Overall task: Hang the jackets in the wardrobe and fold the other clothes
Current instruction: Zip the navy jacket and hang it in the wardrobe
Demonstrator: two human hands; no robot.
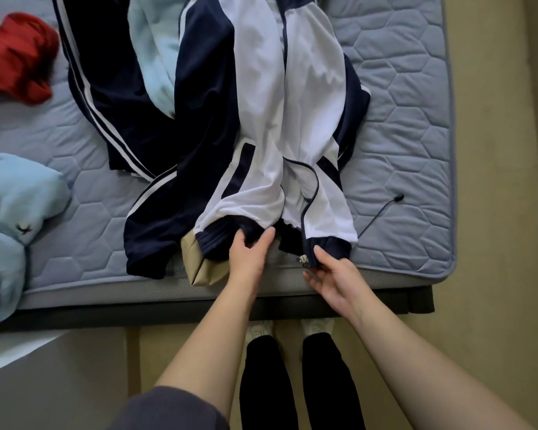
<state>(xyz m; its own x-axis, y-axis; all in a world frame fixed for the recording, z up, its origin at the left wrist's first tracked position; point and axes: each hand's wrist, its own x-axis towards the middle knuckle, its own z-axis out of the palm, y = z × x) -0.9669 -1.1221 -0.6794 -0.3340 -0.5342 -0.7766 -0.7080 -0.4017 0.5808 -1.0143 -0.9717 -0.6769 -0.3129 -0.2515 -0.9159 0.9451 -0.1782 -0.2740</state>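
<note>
- A pale blue fleece garment (16, 212) lies crumpled at the near left of the bed, soft and nubby.
- A red garment (16, 57) is bunched at the far left.
- Navy trousers (112, 97) with twin white side stripes lie slantwise, partly under the jacket.
- A beige cloth (199, 270) pokes out beneath the jacket's near edge.
- The jacket (271, 119), smooth white with navy panels and a ribbed navy hem, lies unzipped along the middle of the quilted grey-blue mattress (401, 88), hem at the near edge.
- The left hand (249, 256) grips the hem's left half, fingers curled round it.
- The right hand (333, 280) pinches the right half beside the metal zip slider (303, 259), thumb on top.
- A thin black cord (382, 212) lies to the jacket's right.
</note>
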